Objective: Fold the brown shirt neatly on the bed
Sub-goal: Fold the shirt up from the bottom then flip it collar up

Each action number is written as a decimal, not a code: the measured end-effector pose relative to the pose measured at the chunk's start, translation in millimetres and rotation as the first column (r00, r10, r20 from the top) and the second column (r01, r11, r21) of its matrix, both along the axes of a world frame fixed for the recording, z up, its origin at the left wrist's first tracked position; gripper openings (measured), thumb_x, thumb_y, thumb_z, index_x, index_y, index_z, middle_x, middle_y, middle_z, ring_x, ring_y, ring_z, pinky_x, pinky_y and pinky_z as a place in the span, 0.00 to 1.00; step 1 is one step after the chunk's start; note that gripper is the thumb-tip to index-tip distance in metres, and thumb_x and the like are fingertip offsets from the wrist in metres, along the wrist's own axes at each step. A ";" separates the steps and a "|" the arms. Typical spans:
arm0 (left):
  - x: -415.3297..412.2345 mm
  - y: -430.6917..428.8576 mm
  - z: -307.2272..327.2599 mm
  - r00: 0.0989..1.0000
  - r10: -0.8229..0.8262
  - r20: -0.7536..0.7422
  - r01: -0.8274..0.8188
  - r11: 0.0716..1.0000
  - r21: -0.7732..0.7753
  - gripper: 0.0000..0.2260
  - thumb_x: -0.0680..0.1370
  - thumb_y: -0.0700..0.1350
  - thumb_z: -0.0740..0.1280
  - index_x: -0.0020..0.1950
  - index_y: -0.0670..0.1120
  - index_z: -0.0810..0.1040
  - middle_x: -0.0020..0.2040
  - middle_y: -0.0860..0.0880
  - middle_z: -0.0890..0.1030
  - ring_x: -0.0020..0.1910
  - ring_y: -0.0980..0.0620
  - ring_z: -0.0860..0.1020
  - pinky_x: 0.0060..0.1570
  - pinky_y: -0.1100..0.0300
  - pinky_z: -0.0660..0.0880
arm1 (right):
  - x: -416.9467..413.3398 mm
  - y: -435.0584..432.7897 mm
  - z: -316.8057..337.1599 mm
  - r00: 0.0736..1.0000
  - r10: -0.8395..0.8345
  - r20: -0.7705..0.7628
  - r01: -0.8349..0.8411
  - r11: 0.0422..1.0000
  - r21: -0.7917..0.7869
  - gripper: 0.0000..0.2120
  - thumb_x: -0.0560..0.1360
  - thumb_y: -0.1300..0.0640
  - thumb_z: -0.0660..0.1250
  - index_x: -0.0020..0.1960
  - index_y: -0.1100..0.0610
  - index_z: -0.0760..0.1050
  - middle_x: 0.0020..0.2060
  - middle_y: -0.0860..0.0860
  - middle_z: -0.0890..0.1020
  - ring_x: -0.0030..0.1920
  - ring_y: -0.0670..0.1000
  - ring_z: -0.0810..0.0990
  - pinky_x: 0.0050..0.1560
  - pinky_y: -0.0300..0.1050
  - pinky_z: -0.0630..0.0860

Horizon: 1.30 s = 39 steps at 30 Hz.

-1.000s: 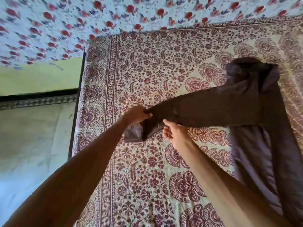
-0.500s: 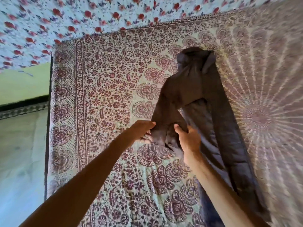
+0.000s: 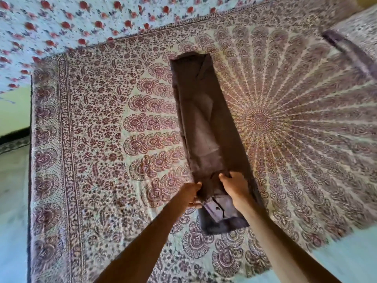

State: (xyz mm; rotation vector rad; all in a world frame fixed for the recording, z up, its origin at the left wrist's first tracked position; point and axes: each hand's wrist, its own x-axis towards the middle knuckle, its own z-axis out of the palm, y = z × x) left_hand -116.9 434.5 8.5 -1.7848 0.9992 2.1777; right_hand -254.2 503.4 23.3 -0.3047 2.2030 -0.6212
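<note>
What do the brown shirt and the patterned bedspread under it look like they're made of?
The brown shirt looks like thin woven cloth, probably cotton: matte, softly creased, folding flat. The bedspread looks like printed woven cotton: flat dyed pattern, no sheen. The exact fibre can't be told.

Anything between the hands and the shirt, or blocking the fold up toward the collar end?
Nothing visible. The left hand and right hand grip the shirt at its near end, and nothing lies on the strip or on the sheet beside it.
</note>
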 end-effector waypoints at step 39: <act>-87.9 -230.7 -99.0 0.996 0.063 0.069 -0.021 0.870 -0.492 0.21 0.68 0.53 0.71 0.56 0.43 0.79 0.52 0.42 0.83 0.51 0.43 0.82 0.54 0.43 0.79 | -97.1 -198.3 -62.1 0.910 -0.240 0.339 0.299 0.945 -0.133 0.17 0.72 0.52 0.75 0.55 0.61 0.81 0.54 0.53 0.82 0.54 0.51 0.80 0.46 0.39 0.70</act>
